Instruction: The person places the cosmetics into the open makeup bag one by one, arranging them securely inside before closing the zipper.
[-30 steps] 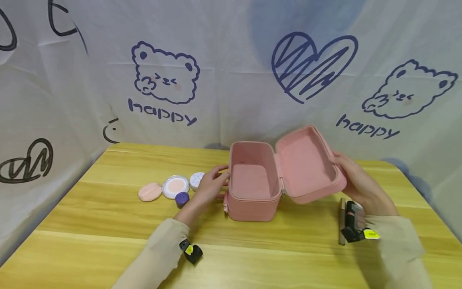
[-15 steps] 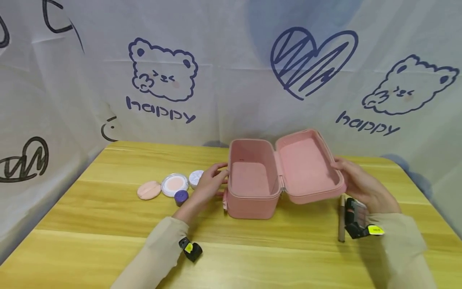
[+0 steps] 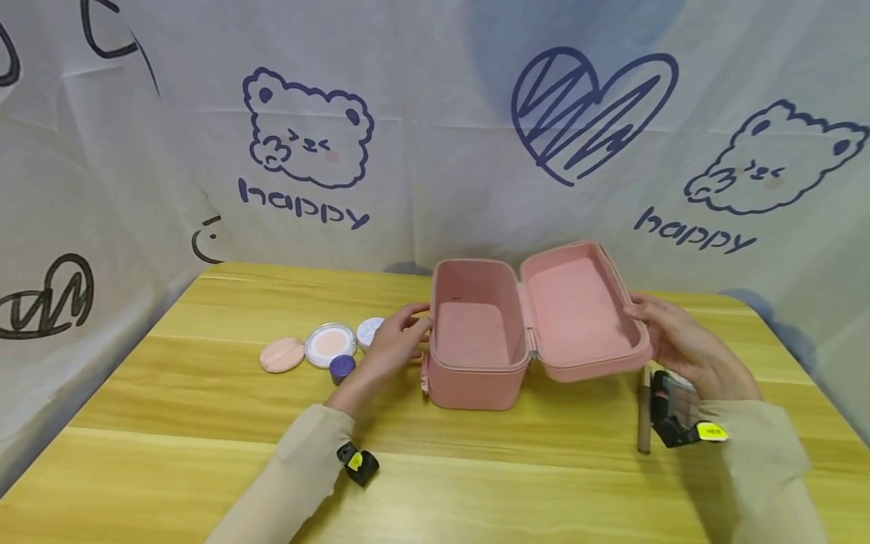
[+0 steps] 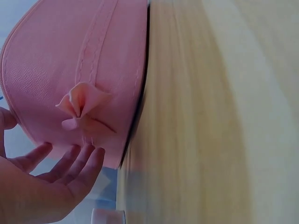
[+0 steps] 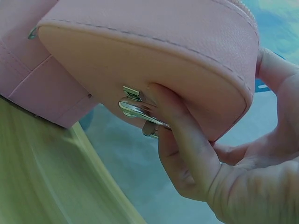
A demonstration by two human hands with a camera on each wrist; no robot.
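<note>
Pink lid pinched by right hand; left hand, fingers spread, touches side of cosmetic case. Lid sits slightly lower than a second ago; interior looks fully accessible. Case stands on worktop, powder puff and compact to its left.

A beige left sleeve and matching right sleeve are worn. On each, a small black device is noted, marked with a bright yellow label.
</note>
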